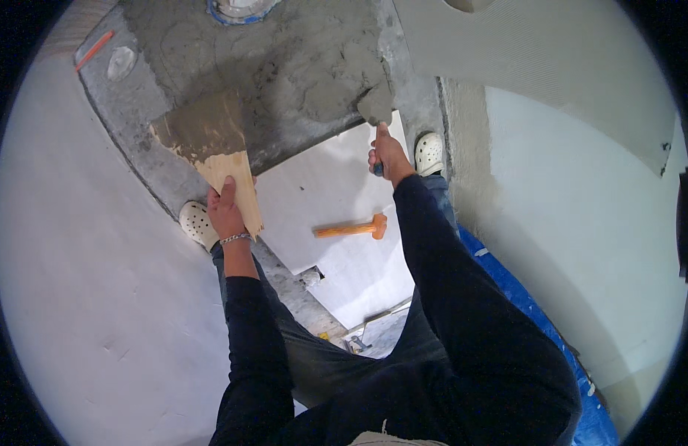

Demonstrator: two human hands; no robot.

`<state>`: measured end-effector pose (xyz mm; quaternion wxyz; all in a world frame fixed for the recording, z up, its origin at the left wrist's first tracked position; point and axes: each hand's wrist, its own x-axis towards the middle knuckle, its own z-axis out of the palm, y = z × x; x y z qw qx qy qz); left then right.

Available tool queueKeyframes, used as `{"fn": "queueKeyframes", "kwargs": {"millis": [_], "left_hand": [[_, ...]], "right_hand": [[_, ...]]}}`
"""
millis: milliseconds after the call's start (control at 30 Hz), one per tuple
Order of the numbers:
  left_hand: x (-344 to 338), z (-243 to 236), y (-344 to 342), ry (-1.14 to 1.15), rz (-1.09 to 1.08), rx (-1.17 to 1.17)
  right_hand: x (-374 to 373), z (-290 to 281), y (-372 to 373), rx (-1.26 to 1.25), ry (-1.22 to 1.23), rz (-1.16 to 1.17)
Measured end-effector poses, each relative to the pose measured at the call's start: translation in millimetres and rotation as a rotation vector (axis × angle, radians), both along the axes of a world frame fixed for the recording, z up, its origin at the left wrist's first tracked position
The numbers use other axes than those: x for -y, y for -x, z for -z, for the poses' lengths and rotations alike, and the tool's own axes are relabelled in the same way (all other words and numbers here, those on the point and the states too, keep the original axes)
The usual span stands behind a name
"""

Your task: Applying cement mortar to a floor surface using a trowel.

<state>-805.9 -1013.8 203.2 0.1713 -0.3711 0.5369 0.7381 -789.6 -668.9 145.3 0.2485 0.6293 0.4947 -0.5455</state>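
My left hand (226, 213) is closed on the narrow end of a thin wooden board (231, 169). Wet grey mortar coats the wide far end of that board, and the wood nearer my fingers is bare. In my right hand (389, 154) is the handle of a trowel (376, 106), my fingers wrapped round it. Its blade, grey with mortar, is at the right edge of the mortar bed (284, 67). Below both hands a large white tile (307, 178) lies on the floor. An orange mallet (351, 227) rests on it, apart from my hands.
A bucket with a blue rim (243, 16) stands at the far edge. An orange stick (95, 50) lies at far left. My feet, in white clogs (428, 152), straddle the tile. Blue sheeting (522, 305) runs along the right. A small cutout with a pipe end (312, 276) interrupts the tile's edge.
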Motion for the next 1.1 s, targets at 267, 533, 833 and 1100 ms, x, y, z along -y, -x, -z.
{"fn": "queueKeyframes", "kwargs": {"millis": [267,533,833,1100], "left_hand": [[8.6,-6.1,2.9,0.040,-0.034,0.033],[14.5,-7.9,1.0,0.092,-0.010,0.050],[6.4,13.8,-5.1,-0.049,-0.036,0.022],[24.7,20.6,-12.4,-0.003,-0.091,0.049]], "right_hand": [[-4.2,-12.2,-12.6,0.023,-0.407,-0.874],[3.5,-33.5,-20.8,0.145,0.123,-0.200],[2.0,-15.9,-37.4,-0.126,0.386,0.473],[75.8,-45.5,-50.4,0.076,0.497,-0.036]]}}
